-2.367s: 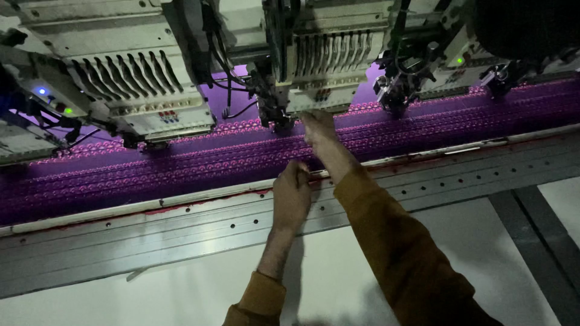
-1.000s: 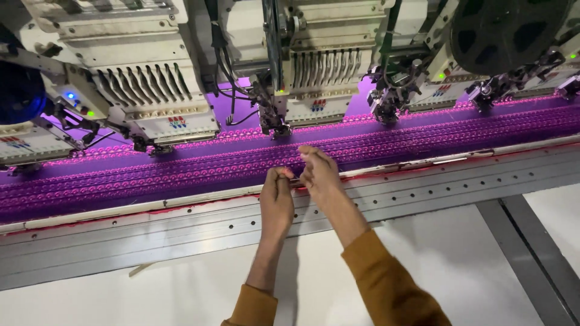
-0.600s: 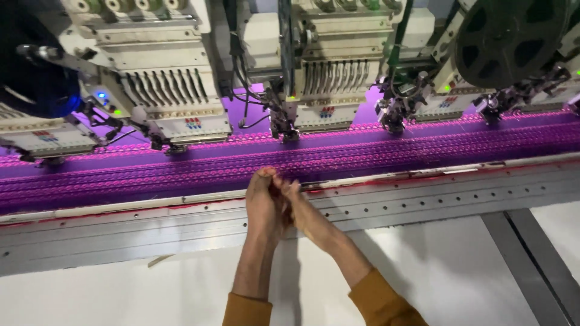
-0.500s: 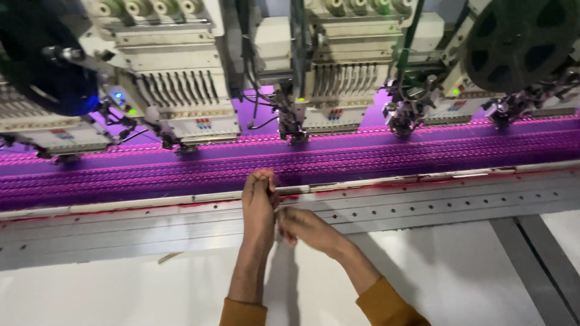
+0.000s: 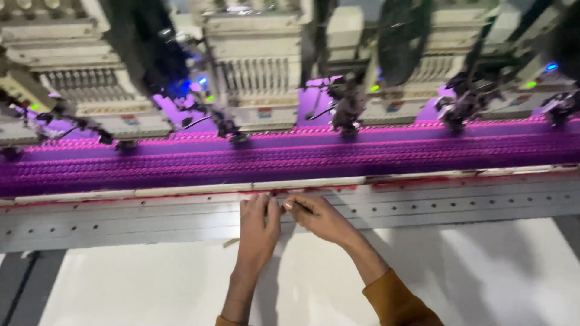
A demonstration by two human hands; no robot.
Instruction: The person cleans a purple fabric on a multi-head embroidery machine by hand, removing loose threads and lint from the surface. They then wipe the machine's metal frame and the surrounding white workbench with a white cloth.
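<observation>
the right hand (image 5: 314,212) is pinching a thin dark needle-like tool (image 5: 304,209) between its fingertips, while the left hand (image 5: 258,224) is lying flat and open beside it, touching the grey metal rail (image 5: 453,202). both are working at the front edge of the purple fabric (image 5: 290,162) stretched under the embroidery heads (image 5: 260,78). the cloth is already showing rows of stitching; how much is remaining is unclear.

White worktop (image 5: 483,265) fronted by a grey perforated metal rail (image 5: 453,205), with a long band of purple fabric (image 5: 302,160) stretched flat along the bed behind it and both hands resting at the rail's edge.
</observation>
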